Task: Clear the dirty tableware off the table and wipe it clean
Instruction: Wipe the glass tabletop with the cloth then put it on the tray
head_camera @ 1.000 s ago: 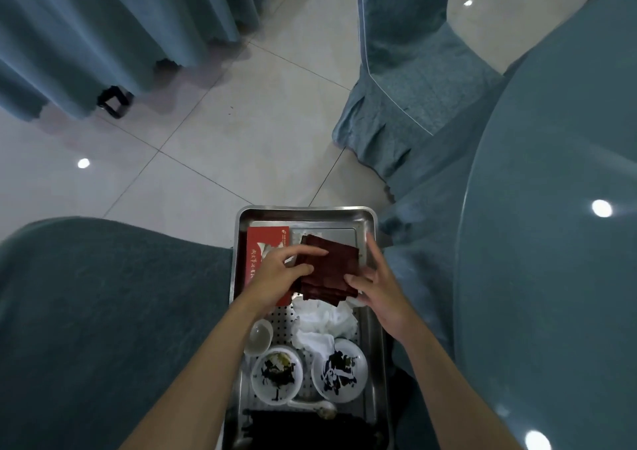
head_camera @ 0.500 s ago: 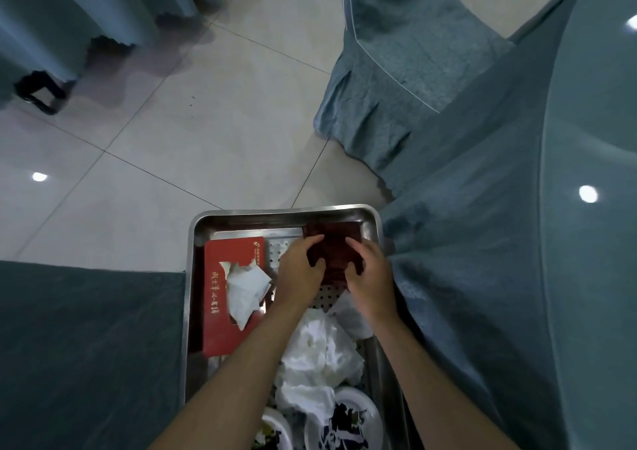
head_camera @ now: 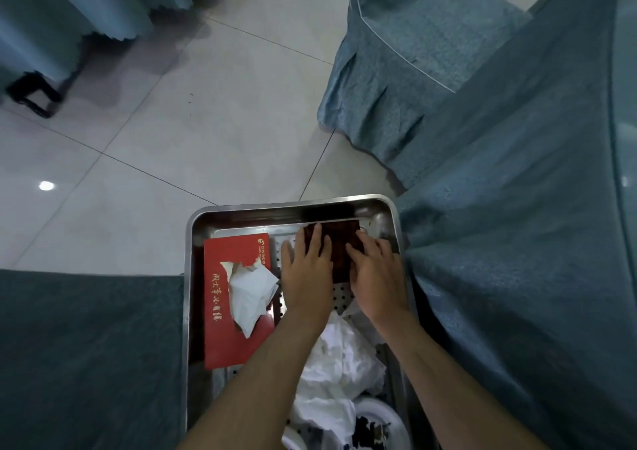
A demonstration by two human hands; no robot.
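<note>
1. Your left hand (head_camera: 306,270) and right hand (head_camera: 375,274) both lie palm-down on the dark maroon folded cloth (head_camera: 339,243). The fingers are stretched out and press on it rather than curling round it, so neither hand is grasping anything.
2. A second ago you were pinching that cloth above the middle of the tray, and half a second ago you were lowering it. Now it lies flat in the far right corner of the stainless steel tray (head_camera: 293,205), on the perforated insert, just beside the far rim.
3. The red rectangular tissue box (head_camera: 220,311), with white paper sticking out of its slot, lies along the tray's left side, beside your left hand and apart from the cloth.
4. The crumpled white napkins (head_camera: 337,363) sit under your forearms, and a white dish with dark leftovers (head_camera: 389,418) sits at the near end. The dirty tableware you can see is already in the tray.
5. The round table with the blue-grey tablecloth (head_camera: 517,243) stands to your right, and only its skirt and a strip of its top are in view.
6. My reading is that you are parking the cloth, or flattening it for a fresh grip. Whether the wiping is done cannot be judged from here.
</note>
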